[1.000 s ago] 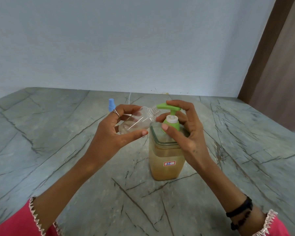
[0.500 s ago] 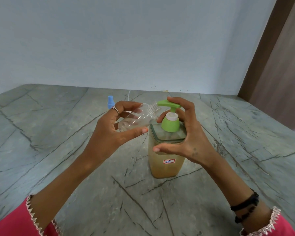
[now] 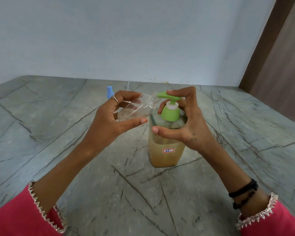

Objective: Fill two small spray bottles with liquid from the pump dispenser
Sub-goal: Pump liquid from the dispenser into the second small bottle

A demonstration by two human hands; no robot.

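Head view: at frame centre, the left hand [image 3: 112, 121] grips the empty spray bottle [image 3: 136, 109], tilted, neck at the green pump dispenser [image 3: 167, 130] nozzle. The right hand [image 3: 186, 123] clasps the dispenser, fingers on the pump head. The bottle is likely light, thin-walled plastic (grip mid-body, gently).

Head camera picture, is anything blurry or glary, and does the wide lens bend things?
Head view: soft, even light with faint shadows on the marble counter; thin bright glints streak the clear spray bottle held by the left hand; the pump dispenser and right hand look sharp, its label reading 35; the wide lens bows the counter's back edge and tilts the brown door frame.
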